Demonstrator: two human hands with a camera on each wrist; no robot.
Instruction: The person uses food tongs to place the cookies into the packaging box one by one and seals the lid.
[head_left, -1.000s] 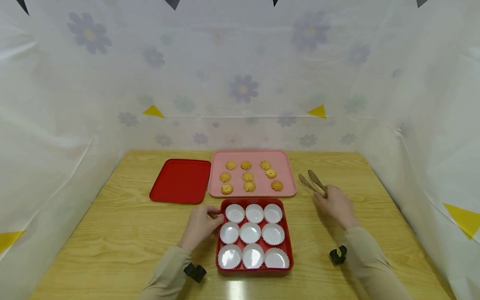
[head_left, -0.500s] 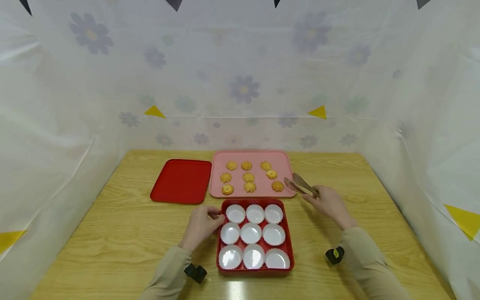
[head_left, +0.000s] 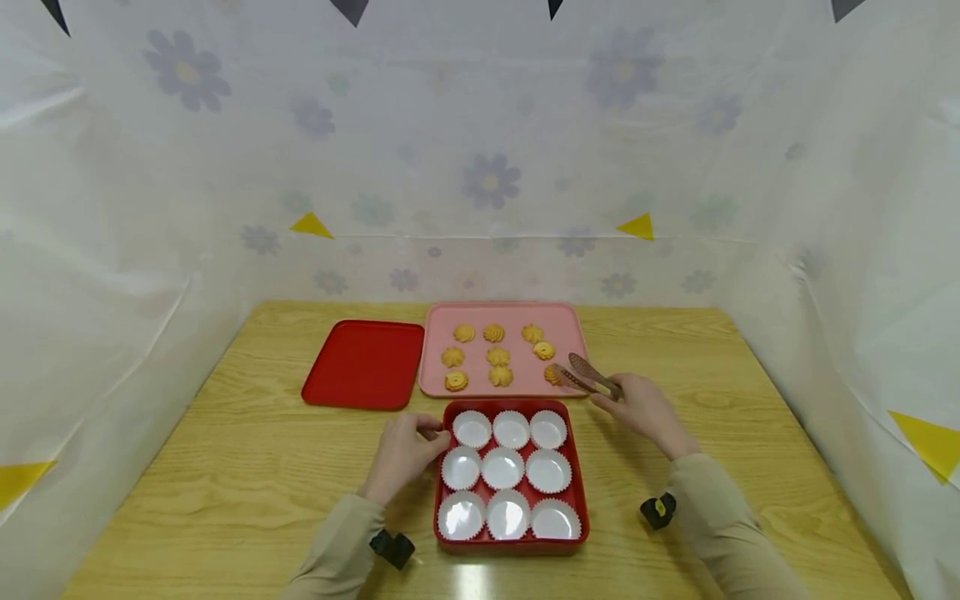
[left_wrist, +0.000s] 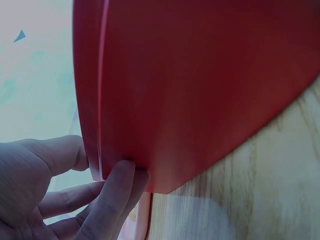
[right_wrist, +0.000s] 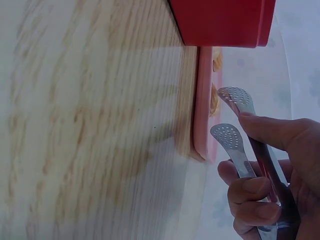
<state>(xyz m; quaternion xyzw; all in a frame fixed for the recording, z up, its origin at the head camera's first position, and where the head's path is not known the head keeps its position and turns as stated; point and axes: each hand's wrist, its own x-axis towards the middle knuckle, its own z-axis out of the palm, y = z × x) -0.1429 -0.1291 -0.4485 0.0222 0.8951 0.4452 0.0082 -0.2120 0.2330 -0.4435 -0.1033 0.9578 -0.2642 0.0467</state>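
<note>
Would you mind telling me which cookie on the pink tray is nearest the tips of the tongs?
The cookie at the tray's near right corner. The tongs in the right hand reach right beside it; the other cookies lie farther left or back.

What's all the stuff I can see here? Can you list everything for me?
table: one, light wood, under everything
box: one, red, square, near centre
paper cups: nine, white, empty, in the box
lid: one, red, flat, behind the box to the left
tray: one, pink, behind the box
cookies: eight, golden, on the tray
tongs: one pair, tips open at the tray's near right cookie
left hand: holds the box's left edge
right hand: grips the tongs
</note>
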